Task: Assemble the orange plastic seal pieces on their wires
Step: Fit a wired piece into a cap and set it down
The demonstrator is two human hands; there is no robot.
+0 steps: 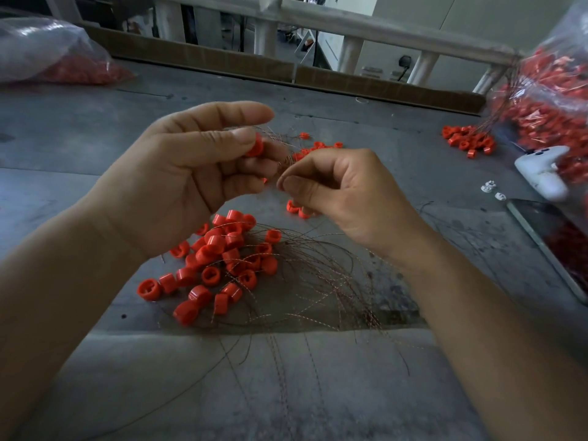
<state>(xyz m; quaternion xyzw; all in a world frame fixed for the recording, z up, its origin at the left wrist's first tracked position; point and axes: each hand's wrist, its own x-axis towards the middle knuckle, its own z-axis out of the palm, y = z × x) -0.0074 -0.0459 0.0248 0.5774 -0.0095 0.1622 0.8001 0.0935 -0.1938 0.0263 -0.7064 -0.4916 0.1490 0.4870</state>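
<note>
- A grey table (pixel 95 393) is seen at the near edge, with thin twisted wires (pixel 318 268) fanned across it and trailing toward the viewer.
- A pile of orange seal pieces (pixel 219 256) is lying at the left end of those wires, below the left wrist; several pieces are threaded on wires.
- The left hand (pixel 178 173) is held above the table, palm turned inward. One orange piece (pixel 256 147) is pinched between the thumb and curled fingers, with the index finger stretched out above it.
- The right hand (pixel 343 192) is held just beside the left, fingers curled. A wire end (pixel 284 165) is pinched between thumb and forefinger, close to the held piece; contact between wire and piece cannot be told.
- A few more orange pieces (pixel 294 208) are partly hidden under the right hand.
- A loose scatter of pieces (pixel 318 146) is seen behind the hands.
- A dark phone (pixel 547 246), a white gadget (pixel 544 173) and small white bits (pixel 490 186) are set at the right.
- A small heap (pixel 467 140) is seen far right, beside a clear bag (pixel 556 90) of wired seals.
- Another bag (pixel 47 52) of orange parts is set far left.
- A pale railing (pixel 350 23) is seen beyond the table.
</note>
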